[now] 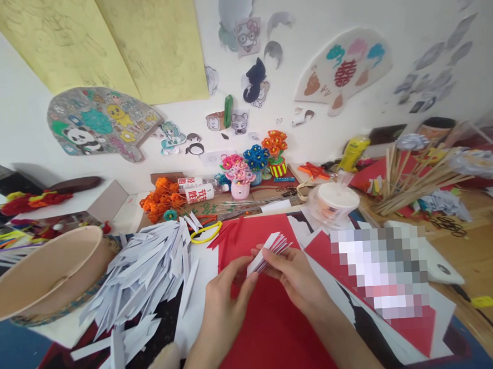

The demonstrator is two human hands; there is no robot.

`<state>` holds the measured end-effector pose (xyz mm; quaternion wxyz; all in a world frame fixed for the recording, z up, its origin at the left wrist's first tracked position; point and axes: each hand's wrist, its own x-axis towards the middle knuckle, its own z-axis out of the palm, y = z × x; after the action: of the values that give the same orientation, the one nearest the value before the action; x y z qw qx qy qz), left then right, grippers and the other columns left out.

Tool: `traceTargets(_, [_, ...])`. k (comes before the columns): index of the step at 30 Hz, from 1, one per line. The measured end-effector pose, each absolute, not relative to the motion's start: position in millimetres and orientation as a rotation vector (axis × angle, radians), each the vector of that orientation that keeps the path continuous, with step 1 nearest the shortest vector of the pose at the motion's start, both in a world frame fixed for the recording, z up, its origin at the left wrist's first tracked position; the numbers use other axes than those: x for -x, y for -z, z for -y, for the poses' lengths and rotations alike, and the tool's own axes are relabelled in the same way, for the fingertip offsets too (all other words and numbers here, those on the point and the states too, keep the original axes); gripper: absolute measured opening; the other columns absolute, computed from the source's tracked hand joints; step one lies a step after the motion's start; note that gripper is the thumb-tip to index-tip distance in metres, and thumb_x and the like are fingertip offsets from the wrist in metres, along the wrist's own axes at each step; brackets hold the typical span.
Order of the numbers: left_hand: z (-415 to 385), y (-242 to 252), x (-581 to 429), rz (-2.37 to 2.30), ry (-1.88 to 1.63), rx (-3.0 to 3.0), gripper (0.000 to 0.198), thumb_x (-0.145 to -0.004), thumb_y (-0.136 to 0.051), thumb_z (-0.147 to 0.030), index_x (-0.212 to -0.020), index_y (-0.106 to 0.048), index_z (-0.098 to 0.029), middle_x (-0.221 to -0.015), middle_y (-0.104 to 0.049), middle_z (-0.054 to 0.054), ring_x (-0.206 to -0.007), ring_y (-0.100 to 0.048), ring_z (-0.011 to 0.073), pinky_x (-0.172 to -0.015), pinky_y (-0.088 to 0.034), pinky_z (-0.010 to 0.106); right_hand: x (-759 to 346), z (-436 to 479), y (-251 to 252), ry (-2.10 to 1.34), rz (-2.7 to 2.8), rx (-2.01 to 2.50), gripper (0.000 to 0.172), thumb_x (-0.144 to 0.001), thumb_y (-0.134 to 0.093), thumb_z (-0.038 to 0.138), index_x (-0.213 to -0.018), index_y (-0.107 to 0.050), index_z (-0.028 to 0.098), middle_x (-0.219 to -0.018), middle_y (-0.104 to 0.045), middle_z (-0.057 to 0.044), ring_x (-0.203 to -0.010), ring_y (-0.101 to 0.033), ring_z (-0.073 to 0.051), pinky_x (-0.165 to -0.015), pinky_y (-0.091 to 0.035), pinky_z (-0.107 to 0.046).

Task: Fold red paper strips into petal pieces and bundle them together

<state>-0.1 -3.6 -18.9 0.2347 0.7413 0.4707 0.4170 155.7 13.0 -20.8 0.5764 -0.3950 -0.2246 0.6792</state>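
Note:
Between my two hands is a small stack of folded white paper strips (264, 253), fanned out at its upper right end, with reddish edges showing among the layers. My left hand (228, 291) pinches the stack's lower left end between thumb and fingers. My right hand (291, 273) grips it from the right, thumb on top and some fingertips hidden behind. Beneath both hands lies a sheet of red paper (276, 333). To the left a large heap of cut and folded white paper strips (143, 269) spreads over the table.
Yellow-handled scissors (207, 231) lie behind the heap. A beige oval basket (47, 274) stands at left. Flower pots (241, 190) line the wall. At right are a wrapped white tub (335, 201), wooden sticks (409, 180), a white device (434, 256) and a blurred-out patch over red paper.

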Motion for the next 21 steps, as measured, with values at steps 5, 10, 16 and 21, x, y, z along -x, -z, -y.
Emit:
traceTargets(5, [3, 22, -1, -1.253, -1.187, -1.965, 0.017, -0.094, -0.055, -0.024, -0.1, -0.069, -0.016, -0.08, -0.074, 0.003, -0.065, -0.068, 0.0125, -0.062, -0.055, 0.021, -155, -12, 25, -1.577, 0.554, 0.946, 0.037, -0.06, -0.09, 0.037, -0.085, -0.079, 0.012, -0.086, -0.078, -0.013, -0.087, -0.073, -0.028, -0.084, -0.058, -0.044])
traceTargets(10, [3, 23, 0, -1.228, -1.199, -2.115, 0.019, -0.096, -0.05, -0.019, -0.102, -0.068, -0.017, -0.08, -0.071, 0.003, -0.066, -0.067, 0.0117, -0.062, -0.053, 0.02, -156, -12, 31, -1.596, 0.591, 0.941, 0.037, -0.064, -0.088, 0.037, -0.09, -0.078, 0.013, -0.092, -0.078, -0.013, -0.092, -0.073, -0.027, -0.086, -0.058, -0.043])
traceTargets(16, [1, 24, 2, -1.258, -1.129, -2.228, 0.021, -0.098, -0.045, -0.02, -0.106, -0.065, -0.019, -0.084, -0.071, 0.003, -0.069, -0.068, 0.0128, -0.064, -0.054, 0.021, -157, -15, 31, -1.594, 0.611, 0.959, 0.039, -0.062, -0.089, 0.039, -0.089, -0.079, 0.013, -0.09, -0.078, -0.013, -0.087, -0.073, -0.027, -0.086, -0.057, -0.044])
traceTargets(21, [-3, 21, 13, -1.259, -1.005, -2.355, 0.025, -0.096, -0.052, -0.03, -0.119, -0.059, -0.022, -0.098, -0.073, 0.006, -0.086, -0.071, 0.0191, -0.073, -0.058, 0.029, -164, -16, 30, -1.582, 0.693, 0.995, 0.042, -0.06, -0.089, 0.043, -0.087, -0.079, 0.012, -0.085, -0.077, -0.012, -0.081, -0.073, -0.026, -0.079, -0.059, -0.042])
